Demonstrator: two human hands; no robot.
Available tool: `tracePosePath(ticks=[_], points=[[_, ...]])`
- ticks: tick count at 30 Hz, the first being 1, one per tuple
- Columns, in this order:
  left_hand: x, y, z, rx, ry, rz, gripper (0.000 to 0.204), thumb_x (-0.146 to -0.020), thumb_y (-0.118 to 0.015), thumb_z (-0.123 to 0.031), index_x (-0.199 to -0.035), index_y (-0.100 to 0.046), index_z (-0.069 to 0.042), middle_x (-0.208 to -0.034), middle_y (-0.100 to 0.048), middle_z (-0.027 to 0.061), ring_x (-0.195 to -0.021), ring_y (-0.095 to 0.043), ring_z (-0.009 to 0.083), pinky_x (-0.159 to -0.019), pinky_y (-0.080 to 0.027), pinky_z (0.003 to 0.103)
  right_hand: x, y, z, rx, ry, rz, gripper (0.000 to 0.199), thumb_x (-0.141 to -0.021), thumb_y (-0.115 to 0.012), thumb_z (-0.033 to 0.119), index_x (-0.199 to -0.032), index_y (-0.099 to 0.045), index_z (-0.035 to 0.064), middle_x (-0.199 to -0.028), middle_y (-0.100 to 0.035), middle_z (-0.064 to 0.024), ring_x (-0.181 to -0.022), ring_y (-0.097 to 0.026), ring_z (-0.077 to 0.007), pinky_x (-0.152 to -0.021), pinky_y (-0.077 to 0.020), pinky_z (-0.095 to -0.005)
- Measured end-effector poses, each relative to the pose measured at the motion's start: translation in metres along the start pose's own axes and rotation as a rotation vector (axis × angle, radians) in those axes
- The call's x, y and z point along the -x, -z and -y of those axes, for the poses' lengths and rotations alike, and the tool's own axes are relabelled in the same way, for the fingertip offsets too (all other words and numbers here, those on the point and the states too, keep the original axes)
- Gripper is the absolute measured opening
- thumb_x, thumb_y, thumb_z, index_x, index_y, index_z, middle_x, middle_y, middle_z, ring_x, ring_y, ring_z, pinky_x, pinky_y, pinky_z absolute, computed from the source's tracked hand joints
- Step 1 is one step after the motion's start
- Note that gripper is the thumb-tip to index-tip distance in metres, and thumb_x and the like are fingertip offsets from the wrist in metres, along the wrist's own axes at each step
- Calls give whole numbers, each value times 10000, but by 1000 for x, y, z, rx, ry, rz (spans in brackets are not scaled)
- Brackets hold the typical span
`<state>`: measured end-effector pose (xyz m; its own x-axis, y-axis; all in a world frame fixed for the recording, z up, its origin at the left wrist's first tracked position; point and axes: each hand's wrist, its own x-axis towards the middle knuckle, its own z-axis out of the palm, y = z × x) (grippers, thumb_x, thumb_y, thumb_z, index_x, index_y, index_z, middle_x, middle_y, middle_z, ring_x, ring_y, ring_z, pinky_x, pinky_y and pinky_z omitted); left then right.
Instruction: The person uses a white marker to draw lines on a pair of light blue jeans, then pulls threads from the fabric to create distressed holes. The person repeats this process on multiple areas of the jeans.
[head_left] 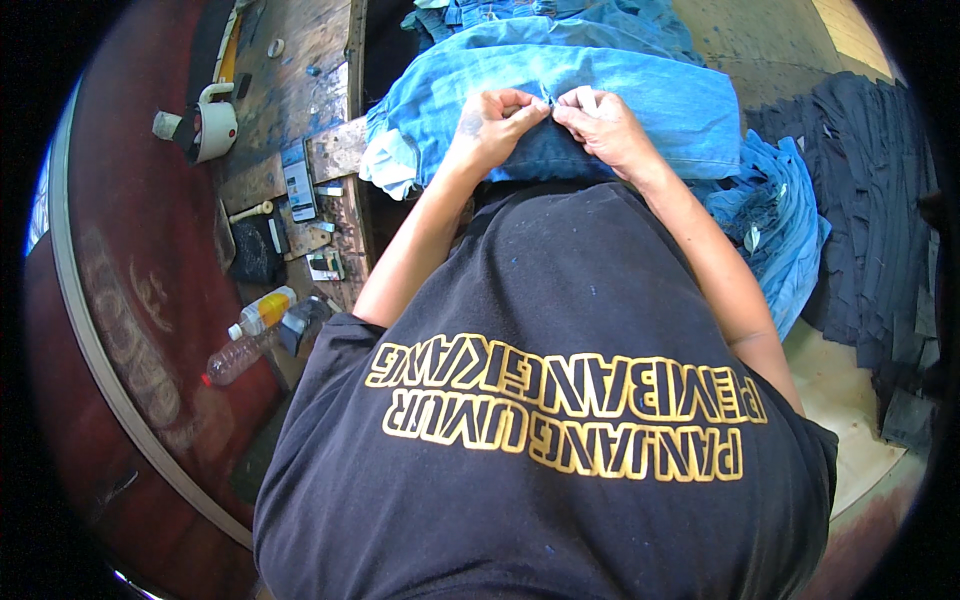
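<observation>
A folded piece of blue denim (660,105) lies across in front of me at the top of the view. At its middle my left hand (495,122) and my right hand (603,125) almost meet. Each has its thumb and fingers pinched at a small torn-looking, frayed spot (547,95) in the cloth. Whether a loose thread is also between the fingertips is too small to tell. A pale, whitish-blue patch of cloth (390,162) shows at the left end of the denim.
To the left stands a stained wooden bench (290,95) with a phone (299,182) and a white pot (215,130). Below are plastic bottles (265,312). Crumpled blue denim (780,230) hangs at the right, beside dark folded cloth (870,200).
</observation>
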<state>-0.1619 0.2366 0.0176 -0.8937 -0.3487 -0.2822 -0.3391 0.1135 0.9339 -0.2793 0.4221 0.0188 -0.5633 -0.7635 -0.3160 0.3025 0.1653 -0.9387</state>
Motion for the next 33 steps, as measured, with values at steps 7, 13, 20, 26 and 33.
tracePosePath(ticks=[7, 13, 20, 26, 33], points=[[3, 3, 0, 138, 16, 19, 232, -1006, -810, -206, -1055, -810, 21, -915, -781, -15, -785, -627, 35, -719, -517, 226, 1, 1, -2, -28, -69, -32, 187, -1049, -734, 231, -1015, -750, 48, -787, -643, 36, -687, -545, -61, -627, -453, -257], [2, 3, -1, 145, 44, 59, 222, -1008, -805, -218, -1056, -803, -1, -918, -770, -25, -794, -627, 35, -731, -519, 223, -1, -3, -6, 90, -2, -3, 184, -1056, -731, 237, -1035, -745, 55, -777, -635, 44, -685, -537, -45, -619, -449, -234], [5, 9, -2, 249, 112, 82, 190, -1004, -797, -223, -1049, -801, -39, -856, -717, -62, -742, -577, 18, -686, -477, 213, 5, -1, -7, -77, -65, 5, 175, -1059, -733, 238, -1015, -722, 69, -788, -613, 51, -669, -524, -39, -541, -410, -221], [5, 10, 1, 217, 101, 101, 202, -1022, -785, -240, -1057, -802, -42, -859, -706, -72, -744, -566, 15, -677, -465, 214, 7, -5, -3, -76, -69, -20, 197, -1045, -750, 255, -1078, -725, 62, -817, -634, 43, -674, -539, -47, -549, -431, -221], [0, 6, 10, 129, 37, 102, 244, -1035, -776, -256, -1086, -800, -19, -891, -719, -64, -777, -589, 35, -712, -497, 229, -3, -9, -7, 84, 12, -11, 202, -1050, -731, 266, -1034, -739, 65, -813, -631, 45, -681, -523, -43, -592, -435, -226]])
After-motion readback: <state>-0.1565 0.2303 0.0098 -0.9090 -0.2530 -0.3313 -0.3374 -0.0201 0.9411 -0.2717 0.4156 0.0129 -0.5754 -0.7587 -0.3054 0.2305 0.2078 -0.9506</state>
